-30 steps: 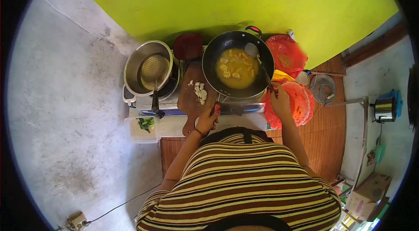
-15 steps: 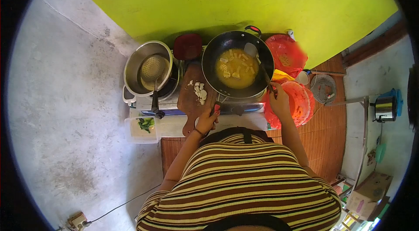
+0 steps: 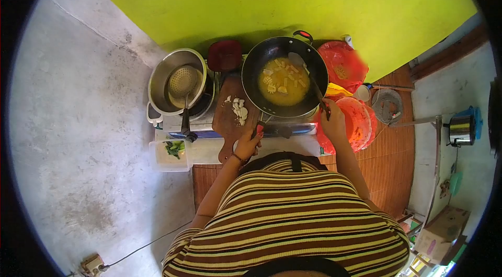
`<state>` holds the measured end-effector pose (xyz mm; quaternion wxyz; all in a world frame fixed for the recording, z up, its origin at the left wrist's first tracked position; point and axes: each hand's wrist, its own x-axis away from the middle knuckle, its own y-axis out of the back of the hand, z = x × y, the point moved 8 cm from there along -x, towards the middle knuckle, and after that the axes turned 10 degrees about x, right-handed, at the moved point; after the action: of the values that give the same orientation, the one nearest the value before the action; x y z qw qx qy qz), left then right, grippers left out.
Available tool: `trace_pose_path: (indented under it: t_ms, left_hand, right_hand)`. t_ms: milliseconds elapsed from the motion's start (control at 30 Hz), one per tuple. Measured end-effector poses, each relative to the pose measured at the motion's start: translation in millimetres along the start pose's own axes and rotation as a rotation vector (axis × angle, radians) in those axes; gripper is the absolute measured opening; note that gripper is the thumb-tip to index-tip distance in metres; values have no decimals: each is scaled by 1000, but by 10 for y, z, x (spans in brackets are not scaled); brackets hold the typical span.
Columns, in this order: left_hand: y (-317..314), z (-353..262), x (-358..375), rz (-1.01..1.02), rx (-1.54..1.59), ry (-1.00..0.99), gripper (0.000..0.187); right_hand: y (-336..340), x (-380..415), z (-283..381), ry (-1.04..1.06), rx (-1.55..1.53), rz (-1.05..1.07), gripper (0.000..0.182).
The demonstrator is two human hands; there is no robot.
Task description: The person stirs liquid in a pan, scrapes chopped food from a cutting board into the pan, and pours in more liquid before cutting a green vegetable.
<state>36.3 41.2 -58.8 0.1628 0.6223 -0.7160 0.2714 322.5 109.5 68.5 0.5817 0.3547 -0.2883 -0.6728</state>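
Lime-green wall (image 3: 272,0) is rising behind the stove (image 3: 287,129), where the wok (image 3: 252,78) is holding yellow broth with pieces (image 3: 285,88). The left hand (image 3: 248,145) is closing around the wok's near handle (image 3: 260,129); the right hand (image 3: 333,119) is gripping the spatula (image 3: 316,88), its head dipping into the broth.

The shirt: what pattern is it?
Horizontal stripes in brown, yellow and black; the head view shows the shirt best.

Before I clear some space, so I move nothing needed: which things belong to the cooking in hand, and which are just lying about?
In the cooking:
wok, held by the left hand
spatula, in the right hand
white pieces on the board, probably

Apparently lying about:
metal pot and skimmer
red bowl
cardboard box
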Motion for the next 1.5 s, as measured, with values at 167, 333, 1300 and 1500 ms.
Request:
trace_pose_path:
  t_ms: [167, 333, 1300, 1500]
  left_hand:
    - [15, 13, -18, -15, 14, 3, 24]
    - [9, 18, -24, 1, 31, 1, 22]
    - [8, 20, -25, 9, 37, 14, 24]
    - [17, 47, -46, 12, 45, 12, 24]
  right_hand:
    - [7, 16, 81, 107, 55, -56, 34]
    - [-24, 63, 167, 127, 147, -39, 35]
    - [-314, 218, 413, 313, 352, 21, 28]
    - [-912, 443, 635, 403, 8, 335, 18]
